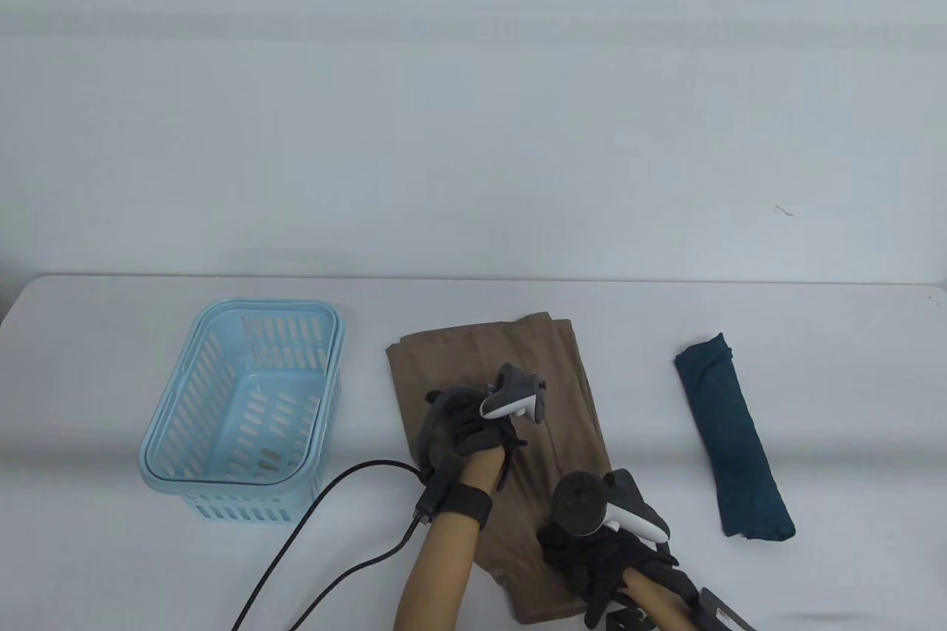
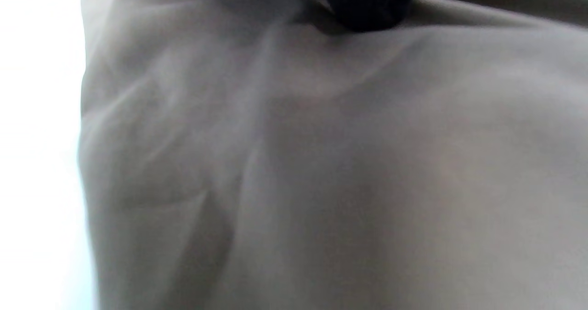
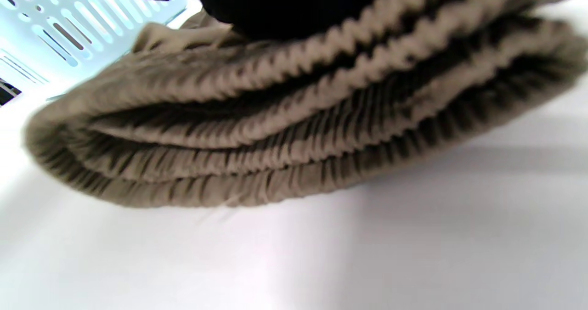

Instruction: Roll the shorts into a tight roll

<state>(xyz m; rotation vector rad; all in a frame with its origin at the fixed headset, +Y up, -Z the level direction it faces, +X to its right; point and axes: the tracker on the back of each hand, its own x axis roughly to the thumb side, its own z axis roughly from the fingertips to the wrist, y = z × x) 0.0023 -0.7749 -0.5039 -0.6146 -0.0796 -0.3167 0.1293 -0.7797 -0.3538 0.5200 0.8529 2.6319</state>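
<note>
Brown shorts [image 1: 562, 394] lie folded into a long strip on the white table, running from the far middle toward the near edge. My left hand [image 1: 473, 435] presses down on the middle of the strip; one gloved fingertip [image 2: 367, 7] touches the smooth fabric [image 2: 321, 163] in the left wrist view. My right hand [image 1: 599, 564] curls over the near end of the strip. In the right wrist view its glove [image 3: 285, 2] sits on top of the stacked, ribbed elastic waistband layers [image 3: 275, 154], which lie on the table.
A light blue slotted basket [image 1: 170, 394] stands to the left of the shorts and shows in the right wrist view [image 3: 55, 25]. A dark teal folded cloth [image 1: 732, 439] lies to the right. A black cable [image 1: 325, 498] runs from my left wrist to the near edge.
</note>
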